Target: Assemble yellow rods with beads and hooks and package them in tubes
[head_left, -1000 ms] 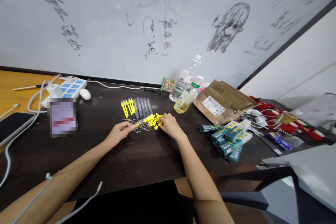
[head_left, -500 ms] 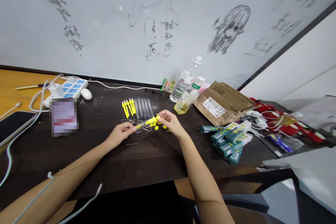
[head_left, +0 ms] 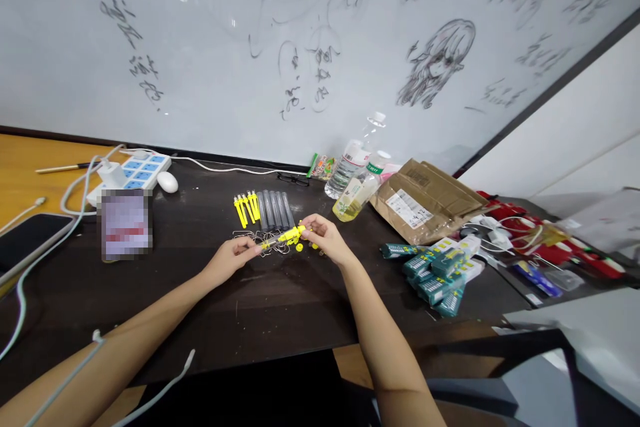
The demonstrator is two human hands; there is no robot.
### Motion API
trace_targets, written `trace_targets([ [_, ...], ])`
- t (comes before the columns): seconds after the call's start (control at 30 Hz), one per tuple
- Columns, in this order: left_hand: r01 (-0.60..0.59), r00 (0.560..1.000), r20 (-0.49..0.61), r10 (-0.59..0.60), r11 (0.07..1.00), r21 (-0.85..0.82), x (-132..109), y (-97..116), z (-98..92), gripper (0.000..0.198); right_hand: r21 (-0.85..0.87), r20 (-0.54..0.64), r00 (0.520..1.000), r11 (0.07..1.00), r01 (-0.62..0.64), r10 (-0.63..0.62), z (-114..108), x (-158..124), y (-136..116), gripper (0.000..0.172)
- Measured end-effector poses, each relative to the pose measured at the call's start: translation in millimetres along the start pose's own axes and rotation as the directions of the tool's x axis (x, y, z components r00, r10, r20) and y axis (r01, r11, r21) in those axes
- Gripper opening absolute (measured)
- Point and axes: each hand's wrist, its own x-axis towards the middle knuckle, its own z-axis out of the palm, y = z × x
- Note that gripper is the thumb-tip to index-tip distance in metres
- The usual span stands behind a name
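Observation:
My left hand (head_left: 234,255) pinches one end of a slim tube with a yellow part (head_left: 281,238), held just above the dark table (head_left: 260,307). My right hand (head_left: 323,235) is closed on the yellow end of the same piece. Under my hands lie thin metal wire springs (head_left: 250,238) and a few small yellow caps (head_left: 299,247). Just behind them a row of grey tubes (head_left: 274,209) lies side by side, with several yellow pieces (head_left: 245,207) to their left.
A white power strip (head_left: 131,173) with cables and a white mouse (head_left: 167,181) sit far left, a phone (head_left: 27,240) at the left edge. Plastic bottles (head_left: 353,173), a cardboard parcel (head_left: 425,199), green boxes (head_left: 435,267) and red packages (head_left: 545,240) crowd the right. A whiteboard rises behind.
My right hand has lifted off the pile of yellow caps and closed on the yellow end of the tube. Both hands now hold it slightly higher.

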Motion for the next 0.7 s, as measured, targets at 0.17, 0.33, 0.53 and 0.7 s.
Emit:
trace_targets([
  [0.17,-0.004,1.000,0.005,0.003,1.000,0.026,0.5,-4.2,-1.2,0.037,0.001,-0.007,1.000,1.000,-0.004,0.004,0.4,0.7,-0.1,0.028],
  [0.33,0.000,1.000,0.017,-0.001,1.000,0.028,0.2,-3.5,-0.8,0.036,-0.037,-0.006,1.000,0.999,-0.022,0.022,-0.6,1.5,3.0,0.025],
  [0.53,-0.006,1.000,0.016,0.005,0.999,0.052,-0.3,-1.4,-0.3,0.036,-0.027,0.014,1.000,0.999,-0.019,0.019,-1.2,0.8,2.1,0.025],
  [0.7,-0.005,1.000,0.013,0.004,0.999,0.037,0.3,-2.5,-0.9,0.036,0.021,0.029,1.000,1.000,0.000,0.000,-1.3,-0.4,-0.1,0.026],
])
